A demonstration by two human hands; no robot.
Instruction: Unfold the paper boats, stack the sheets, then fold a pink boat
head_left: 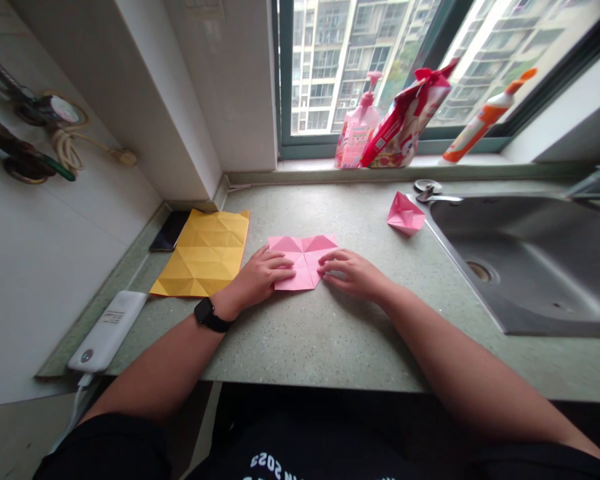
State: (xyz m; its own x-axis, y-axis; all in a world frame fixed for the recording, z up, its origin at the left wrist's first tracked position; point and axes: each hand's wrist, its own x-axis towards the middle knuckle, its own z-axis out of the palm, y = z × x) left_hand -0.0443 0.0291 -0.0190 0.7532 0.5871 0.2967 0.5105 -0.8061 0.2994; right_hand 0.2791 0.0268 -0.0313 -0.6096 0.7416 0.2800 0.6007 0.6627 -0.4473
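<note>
On the desk (330,347), a pink paper sheet (305,270) lying flat between the hands, creased, with triangular folds along its top; more folding apparently left. Left hand (260,279) and right hand (353,275) spread, fingertips resting on opposite sides of the sheet, no pinching. Just left of it, a yellow paper sheet (200,257), creased all over yet unfolded. Near the steel sink (505,227), a small folded pink paper shape (405,213), apparently finished. Along the windowsill (395,163), a pink pump bottle (357,130), contents unclear, and a red bag (405,120).
</note>
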